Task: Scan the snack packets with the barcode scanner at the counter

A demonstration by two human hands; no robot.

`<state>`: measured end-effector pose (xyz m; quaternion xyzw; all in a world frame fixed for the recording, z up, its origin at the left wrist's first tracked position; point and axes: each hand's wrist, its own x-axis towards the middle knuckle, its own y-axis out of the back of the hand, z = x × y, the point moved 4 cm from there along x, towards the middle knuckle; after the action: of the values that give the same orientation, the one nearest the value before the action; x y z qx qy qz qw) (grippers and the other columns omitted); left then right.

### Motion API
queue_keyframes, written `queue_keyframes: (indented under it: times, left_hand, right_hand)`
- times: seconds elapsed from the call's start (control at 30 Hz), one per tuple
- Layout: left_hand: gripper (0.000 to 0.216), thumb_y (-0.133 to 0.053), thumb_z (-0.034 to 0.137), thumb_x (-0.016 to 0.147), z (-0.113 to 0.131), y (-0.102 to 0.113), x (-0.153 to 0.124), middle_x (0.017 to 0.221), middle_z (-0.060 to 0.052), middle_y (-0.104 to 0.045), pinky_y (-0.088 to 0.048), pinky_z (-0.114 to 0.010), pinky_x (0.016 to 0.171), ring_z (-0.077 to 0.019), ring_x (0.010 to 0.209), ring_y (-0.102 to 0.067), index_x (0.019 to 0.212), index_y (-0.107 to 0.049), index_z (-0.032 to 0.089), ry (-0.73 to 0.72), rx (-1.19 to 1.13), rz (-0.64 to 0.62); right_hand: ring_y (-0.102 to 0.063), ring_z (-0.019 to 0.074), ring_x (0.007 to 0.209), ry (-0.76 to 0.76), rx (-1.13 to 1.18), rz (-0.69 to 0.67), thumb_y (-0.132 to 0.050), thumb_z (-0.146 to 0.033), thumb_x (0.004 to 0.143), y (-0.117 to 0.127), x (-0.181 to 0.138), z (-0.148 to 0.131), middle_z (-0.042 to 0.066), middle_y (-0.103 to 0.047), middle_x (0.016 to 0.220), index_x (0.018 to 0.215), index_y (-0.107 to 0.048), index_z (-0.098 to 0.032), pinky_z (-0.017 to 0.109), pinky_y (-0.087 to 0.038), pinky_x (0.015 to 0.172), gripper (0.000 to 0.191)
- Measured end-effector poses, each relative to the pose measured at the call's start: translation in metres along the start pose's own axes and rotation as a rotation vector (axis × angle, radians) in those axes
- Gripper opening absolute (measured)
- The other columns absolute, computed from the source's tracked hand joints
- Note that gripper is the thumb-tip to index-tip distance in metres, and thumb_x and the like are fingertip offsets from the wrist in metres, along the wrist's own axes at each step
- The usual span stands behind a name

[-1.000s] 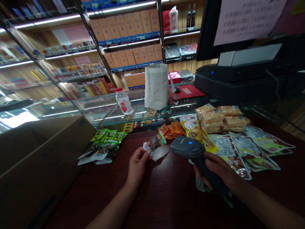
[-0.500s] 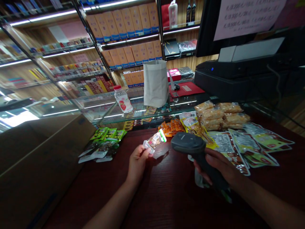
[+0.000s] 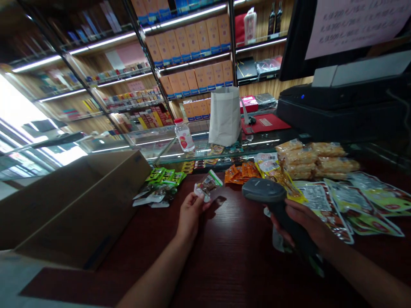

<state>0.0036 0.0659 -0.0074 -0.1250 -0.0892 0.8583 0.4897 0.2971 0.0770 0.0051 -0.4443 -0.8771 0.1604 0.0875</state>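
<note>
Between thumb and fingers, my left hand (image 3: 190, 211) pinches a small clear snack packet (image 3: 208, 185) with a green stripe, raised over the dark wooden counter (image 3: 221, 256). My right hand (image 3: 302, 220) is wrapped round the grip of a black barcode scanner (image 3: 265, 191), its head pointing left toward the packet. Orange snack packets (image 3: 242, 172) lie just behind the scanner head. Under my right hand, a partly hidden pale packet (image 3: 278, 238) rests on the counter. Green snack packets (image 3: 165, 176) lie left of my left hand, with clear packets (image 3: 157, 193) in front of them.
An open cardboard box (image 3: 86, 214) stands at the left. Behind the counter, a glass case carries a bottle (image 3: 184, 136) and a white paper bag (image 3: 224, 117). Wrapped bread-like packs (image 3: 300, 160) and flat silver-and-green pouches (image 3: 324, 205) lie at the right, below a monitor (image 3: 295, 47).
The view has swung left, so more of the box shows. The bright light on the snack packet is gone, and the packet is tilted differently. Both hands keep their holds.
</note>
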Motion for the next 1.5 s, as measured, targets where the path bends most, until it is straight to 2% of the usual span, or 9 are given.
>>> queue_keyframes:
  times: [0.17, 0.27, 0.4, 0.57, 0.7, 0.83, 1.2, 1.37, 1.5]
  left_hand:
    - [0.020, -0.057, 0.000, 0.086, 0.026, 0.035, -0.023, 0.070, -0.002, -0.067, -0.060, -0.019, 0.064, -0.0104, 0.065, -0.069, 0.071, -0.059, 0.013, 0.197, -0.111, 0.195]
    - [0.021, -0.054, -0.003, 0.086, 0.041, 0.073, -0.049, 0.070, -0.003, -0.067, -0.061, -0.018, 0.060, -0.0111, 0.064, -0.069, 0.072, -0.060, 0.012, 0.189, -0.077, 0.298]
    - [0.025, -0.047, -0.005, 0.088, 0.057, 0.131, -0.073, 0.073, -0.003, -0.067, -0.062, -0.018, 0.057, -0.0101, 0.061, -0.068, 0.075, -0.061, 0.010, 0.143, -0.088, 0.522]
    - [0.024, -0.043, -0.003, 0.091, 0.068, 0.170, -0.065, 0.076, -0.003, -0.065, -0.062, -0.018, 0.052, -0.0100, 0.059, -0.067, 0.094, -0.062, 0.010, 0.142, -0.208, 0.674]
    - [0.034, -0.039, -0.003, 0.091, 0.069, 0.176, -0.050, 0.079, -0.004, -0.064, -0.061, -0.017, 0.048, -0.0111, 0.057, -0.066, 0.115, -0.059, 0.009, 0.225, -0.288, 0.704]
    - [0.043, -0.038, -0.004, 0.089, 0.068, 0.176, -0.043, 0.087, -0.006, -0.065, -0.059, -0.016, 0.046, -0.0103, 0.056, -0.065, 0.123, -0.057, 0.013, 0.225, -0.322, 0.691]
    - [0.036, -0.042, -0.001, 0.090, 0.060, 0.176, -0.068, 0.096, -0.015, -0.067, -0.064, -0.024, 0.056, -0.0186, 0.072, -0.073, 0.124, -0.052, 0.005, 0.178, -0.216, 0.614]
    - [0.036, -0.041, 0.002, 0.092, 0.060, 0.174, -0.068, 0.095, -0.013, -0.068, -0.063, -0.024, 0.053, -0.0185, 0.069, -0.073, 0.125, -0.053, 0.009, 0.242, -0.230, 0.589]
    - [0.035, -0.039, 0.001, 0.093, 0.067, 0.178, -0.059, 0.082, -0.008, -0.068, -0.063, -0.021, 0.053, -0.0147, 0.060, -0.071, 0.124, -0.055, 0.007, 0.197, -0.249, 0.622]
  right_hand:
    - [-0.052, 0.0129, 0.043, -0.020, -0.065, 0.037, -0.059, -0.060, 0.085, 0.000, 0.000, 0.001, 0.002, -0.063, 0.069, 0.102, -0.062, -0.018, 0.023, -0.040, 0.036, 0.046]
    - [-0.052, 0.0132, 0.042, -0.036, -0.056, 0.043, -0.060, -0.061, 0.084, 0.001, 0.000, 0.002, 0.002, -0.064, 0.069, 0.101, -0.061, -0.019, 0.024, -0.040, 0.035, 0.045]
    - [-0.053, 0.0119, 0.041, -0.008, 0.026, 0.044, -0.065, -0.055, 0.084, 0.001, -0.002, 0.001, 0.002, -0.065, 0.071, 0.100, -0.062, -0.019, 0.022, -0.041, 0.034, 0.040]
    - [-0.052, 0.0119, 0.039, -0.005, 0.070, 0.058, -0.070, -0.055, 0.080, -0.001, -0.002, -0.002, 0.001, -0.065, 0.070, 0.107, -0.063, -0.018, 0.024, -0.043, 0.032, 0.047]
    - [-0.053, 0.0110, 0.038, 0.022, 0.055, 0.060, -0.068, -0.055, 0.081, 0.001, 0.000, -0.005, 0.001, -0.066, 0.070, 0.107, -0.064, -0.018, 0.024, -0.044, 0.031, 0.045]
    - [-0.053, 0.0113, 0.040, 0.047, 0.054, 0.066, -0.066, -0.053, 0.084, 0.006, 0.001, -0.005, 0.002, -0.066, 0.071, 0.107, -0.063, -0.017, 0.023, -0.042, 0.031, 0.043]
    - [-0.052, 0.0110, 0.044, 0.134, 0.091, 0.034, -0.061, -0.049, 0.089, 0.008, 0.000, -0.015, 0.006, -0.069, 0.079, 0.107, -0.062, -0.015, 0.022, -0.043, 0.035, 0.038]
    - [-0.050, 0.0112, 0.045, 0.168, 0.092, 0.016, -0.058, -0.047, 0.092, 0.007, -0.003, -0.021, 0.001, -0.064, 0.064, 0.099, -0.064, -0.016, 0.020, -0.043, 0.039, 0.032]
    - [-0.052, 0.0102, 0.047, 0.179, 0.094, 0.002, -0.058, -0.047, 0.093, 0.008, -0.001, -0.021, 0.002, -0.064, 0.068, 0.095, -0.064, -0.016, 0.019, -0.044, 0.040, 0.031]
